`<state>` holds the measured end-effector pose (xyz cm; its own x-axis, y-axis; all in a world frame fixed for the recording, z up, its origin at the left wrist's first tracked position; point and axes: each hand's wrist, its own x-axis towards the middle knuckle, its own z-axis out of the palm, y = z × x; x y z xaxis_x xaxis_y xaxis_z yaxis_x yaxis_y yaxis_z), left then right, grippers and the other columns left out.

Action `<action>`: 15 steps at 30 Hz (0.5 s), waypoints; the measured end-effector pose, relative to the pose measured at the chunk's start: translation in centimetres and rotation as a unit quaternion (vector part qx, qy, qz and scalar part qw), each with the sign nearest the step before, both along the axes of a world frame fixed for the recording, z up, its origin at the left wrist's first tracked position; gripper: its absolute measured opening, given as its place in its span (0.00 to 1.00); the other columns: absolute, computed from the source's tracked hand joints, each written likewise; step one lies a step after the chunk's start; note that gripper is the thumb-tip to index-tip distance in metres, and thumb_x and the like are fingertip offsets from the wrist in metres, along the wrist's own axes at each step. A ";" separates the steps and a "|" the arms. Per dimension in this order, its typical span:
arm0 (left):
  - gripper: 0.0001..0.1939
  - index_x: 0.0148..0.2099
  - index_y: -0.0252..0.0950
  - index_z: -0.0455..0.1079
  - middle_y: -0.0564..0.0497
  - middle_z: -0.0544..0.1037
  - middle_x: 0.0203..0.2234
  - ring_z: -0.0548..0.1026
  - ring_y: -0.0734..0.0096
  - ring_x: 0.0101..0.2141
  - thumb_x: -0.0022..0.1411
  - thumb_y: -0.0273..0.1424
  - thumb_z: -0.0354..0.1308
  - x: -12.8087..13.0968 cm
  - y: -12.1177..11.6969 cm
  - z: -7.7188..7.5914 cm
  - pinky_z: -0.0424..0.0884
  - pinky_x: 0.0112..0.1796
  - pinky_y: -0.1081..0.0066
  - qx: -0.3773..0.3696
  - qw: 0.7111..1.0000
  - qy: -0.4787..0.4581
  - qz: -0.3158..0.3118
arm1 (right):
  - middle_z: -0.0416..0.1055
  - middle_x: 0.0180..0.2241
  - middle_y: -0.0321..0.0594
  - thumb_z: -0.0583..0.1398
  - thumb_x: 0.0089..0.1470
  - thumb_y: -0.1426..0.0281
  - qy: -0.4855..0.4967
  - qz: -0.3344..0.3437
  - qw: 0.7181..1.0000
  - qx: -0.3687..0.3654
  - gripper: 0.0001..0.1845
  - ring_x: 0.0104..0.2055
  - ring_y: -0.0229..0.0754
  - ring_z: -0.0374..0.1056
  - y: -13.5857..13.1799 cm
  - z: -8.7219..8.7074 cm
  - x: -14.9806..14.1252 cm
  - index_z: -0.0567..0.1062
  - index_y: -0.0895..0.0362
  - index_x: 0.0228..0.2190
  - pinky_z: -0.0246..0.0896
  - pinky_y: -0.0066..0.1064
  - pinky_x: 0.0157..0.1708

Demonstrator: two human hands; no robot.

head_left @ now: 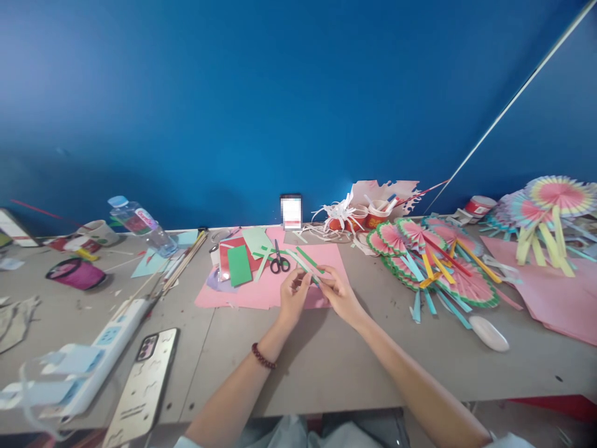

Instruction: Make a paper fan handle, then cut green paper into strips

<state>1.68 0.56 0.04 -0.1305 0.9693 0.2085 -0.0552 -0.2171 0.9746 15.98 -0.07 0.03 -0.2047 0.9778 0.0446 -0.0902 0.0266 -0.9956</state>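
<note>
My left hand (293,295) and my right hand (336,291) meet over the front edge of a pink paper sheet (261,289). Both pinch thin paper strips (308,260), green and white, that stick out away from me. The left wrist wears a dark red bead bracelet (263,356). Black-handled scissors (278,261) lie on the pink sheet just beyond my hands. A green card (239,264) rests on a red one to their left.
Several pleated paper fans (433,261) with coloured strips lie at right, a white oval object (489,333) near them. Paper cups (368,216) and a phone (291,211) stand by the blue wall. At left are a water bottle (140,224), power strip (107,348), phone case (142,386) and pink tape roll (77,274).
</note>
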 end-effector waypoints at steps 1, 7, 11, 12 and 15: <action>0.16 0.31 0.36 0.74 0.52 0.76 0.25 0.73 0.71 0.28 0.56 0.45 0.64 0.0 0.1 0.0 0.70 0.31 0.72 -0.001 1.000 -0.008 0.002 | 0.73 0.25 0.29 0.63 0.55 0.59 0.008 0.000 1.000 -0.005 0.24 0.18 0.31 0.56 0.0 0.0 0.0 0.67 0.51 0.52 0.55 0.24 0.20; 0.16 0.25 0.36 0.71 0.54 0.73 0.22 0.71 0.73 0.26 0.51 0.44 0.68 0.1 0.3 0.2 0.68 0.29 0.73 -0.011 1.000 -0.004 -0.005 | 0.68 0.21 0.27 0.64 0.54 0.60 0.022 -0.002 1.000 -0.015 0.25 0.18 0.32 0.58 -0.2 0.3 -0.1 0.69 0.51 0.52 0.59 0.25 0.20; 0.16 0.25 0.36 0.72 0.53 0.75 0.21 0.72 0.71 0.26 0.55 0.43 0.65 0.2 -0.1 0.5 0.68 0.30 0.72 -0.017 1.000 0.021 -0.011 | 0.72 0.24 0.30 0.62 0.54 0.63 0.001 -0.016 1.000 -0.013 0.24 0.19 0.32 0.59 -0.4 0.9 0.1 0.70 0.53 0.52 0.59 0.25 0.21; 0.16 0.26 0.36 0.72 0.53 0.75 0.21 0.73 0.71 0.26 0.55 0.43 0.65 0.2 -0.3 0.5 0.69 0.30 0.72 -0.017 0.999 0.025 -0.012 | 0.73 0.26 0.31 0.62 0.54 0.63 -0.003 -0.020 1.000 -0.013 0.24 0.20 0.32 0.60 -0.4 1.0 0.1 0.70 0.53 0.52 0.59 0.25 0.21; 0.15 0.27 0.35 0.73 0.52 0.77 0.22 0.74 0.70 0.27 0.57 0.42 0.64 0.3 -0.5 0.6 0.70 0.32 0.71 -0.015 0.999 0.028 -0.025 | 0.75 0.28 0.33 0.62 0.52 0.65 -0.007 -0.027 1.000 -0.014 0.24 0.20 0.32 0.59 -0.5 1.2 0.2 0.71 0.53 0.51 0.59 0.24 0.21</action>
